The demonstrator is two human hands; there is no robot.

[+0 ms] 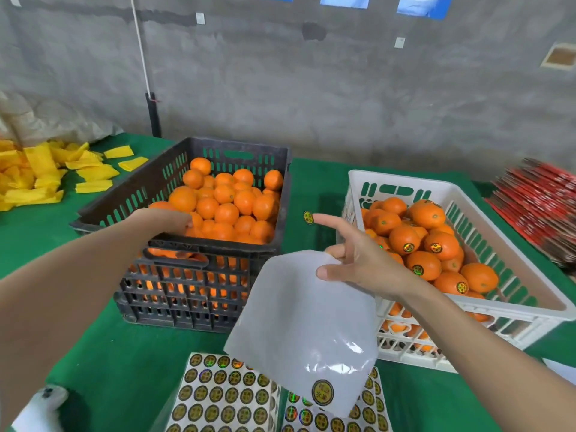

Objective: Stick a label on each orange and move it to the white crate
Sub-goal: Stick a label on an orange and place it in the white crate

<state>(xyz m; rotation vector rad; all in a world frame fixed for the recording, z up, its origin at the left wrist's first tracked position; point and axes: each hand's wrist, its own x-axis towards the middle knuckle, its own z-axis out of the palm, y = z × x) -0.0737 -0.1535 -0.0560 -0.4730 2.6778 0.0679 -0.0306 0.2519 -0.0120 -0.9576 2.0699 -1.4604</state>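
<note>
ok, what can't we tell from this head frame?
Head view:
Left hand: its back hides the palm side; grip on oranges in the black crate unclear.
Label on the right hand's fingertip: print too small.
Label sheets: partly behind the backing sheet, cut off by bottom edge.
Red stack: blurred, cut by right edge.

Strip of green table (314, 185) between black crate (174, 294) and white crate (514, 308) free; hanging backing sheet (305, 313) covers near end.
</note>
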